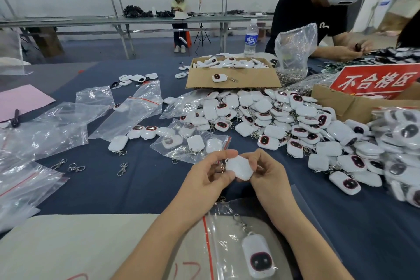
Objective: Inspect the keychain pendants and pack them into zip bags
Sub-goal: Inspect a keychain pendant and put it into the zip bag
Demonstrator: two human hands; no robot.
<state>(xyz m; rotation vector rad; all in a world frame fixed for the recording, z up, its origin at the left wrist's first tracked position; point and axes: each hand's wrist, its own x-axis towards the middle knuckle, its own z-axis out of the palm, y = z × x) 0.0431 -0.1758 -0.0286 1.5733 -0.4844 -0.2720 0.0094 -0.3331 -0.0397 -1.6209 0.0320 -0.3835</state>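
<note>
Both sets of fingers are on one piece: my left hand point(211, 173) and my right hand point(266, 173) are curled in toward each other, pinching a white pendant point(238, 169) between them just above the worktop point(136, 188). Its plain white back is turned up to me, so I cannot see the face. A bit of its metal clasp point(222, 169) shows against my left fingers point(223, 154).

Right under my wrists lies a zip bag point(218, 245) with a red seal line. One packed pendant point(259, 254) is inside it, dark face up and clasp pointing away from me. That bag rests partly on a beige board point(68, 245).

Just beyond my fingers sits a second bag point(193, 143) with several pendants in it. Beyond and to the right of my right fingers point(252, 157) spreads the big heap of pendants point(272, 120), some showing dark red-rimmed faces and some white backs.

Out to the left of my left hand, loose clasps point(122, 168) lie on the blue cloth, and farther left are the empty zip bags point(56, 127).

Well beyond the heap is an open cardboard box point(234, 77) with more pendants, and a water bottle point(251, 37) stands behind it. Far right, a red sign point(375, 82) stands in another carton, and a person in a black shirt point(300, 13) bends over the worktop.
</note>
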